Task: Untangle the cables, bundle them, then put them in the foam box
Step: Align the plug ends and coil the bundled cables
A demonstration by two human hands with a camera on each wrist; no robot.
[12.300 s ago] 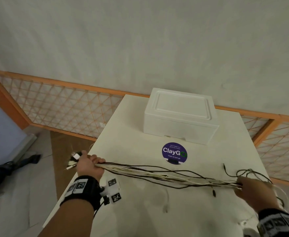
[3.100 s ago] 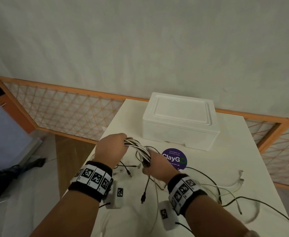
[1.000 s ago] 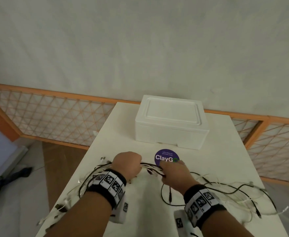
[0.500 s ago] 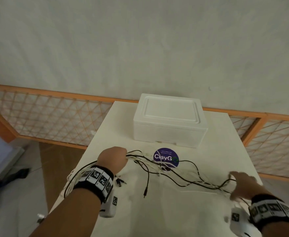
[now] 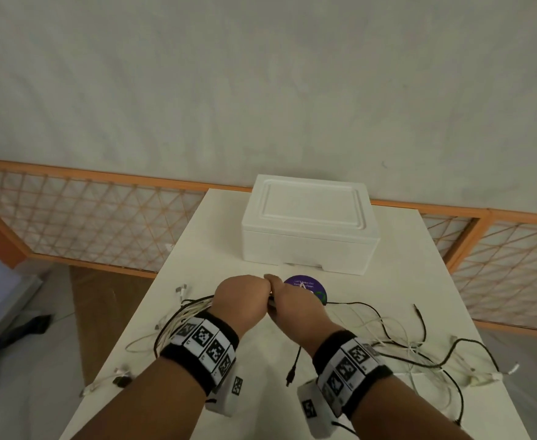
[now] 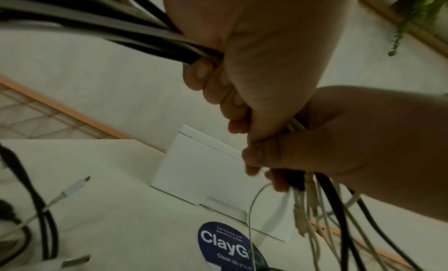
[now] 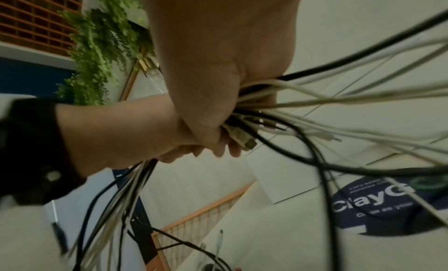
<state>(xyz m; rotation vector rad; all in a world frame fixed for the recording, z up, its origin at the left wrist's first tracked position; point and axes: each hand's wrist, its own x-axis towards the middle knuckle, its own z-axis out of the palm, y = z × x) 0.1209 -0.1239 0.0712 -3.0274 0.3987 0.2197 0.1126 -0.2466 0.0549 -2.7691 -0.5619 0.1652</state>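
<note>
In the head view, low in the centre of the frame, the left hand (image 5: 240,301) and the right hand (image 5: 294,304) meet knuckle to knuckle above the white table (image 5: 404,268), both fisted round the same run of cables (image 5: 397,341). Loose black and white lengths trail to the lower right and a looped sheaf hangs past the left wrist at the lower left, so the bundle is only half gathered. The foam box (image 5: 308,223) sits above the hands at the middle of the frame with its lid on; what it holds, if anything, cannot be seen. A purple sticker (image 5: 316,289) lies between box and hands. In the left wrist view the left hand (image 6: 254,55) fills the upper centre, fingers curled tight on a thick sheaf of dark cables (image 6: 84,28) entering from the upper left, while the right hand (image 6: 351,150) at the right clamps the strands just below. In the right wrist view the right hand (image 7: 218,64) grips thin white and black cables (image 7: 339,95) that fan to the right, a plug end poking out under the fingers. These leads look light, limp and springy; loops will likely slip free unless held at the gathered middle rather than at the plugs.
</note>
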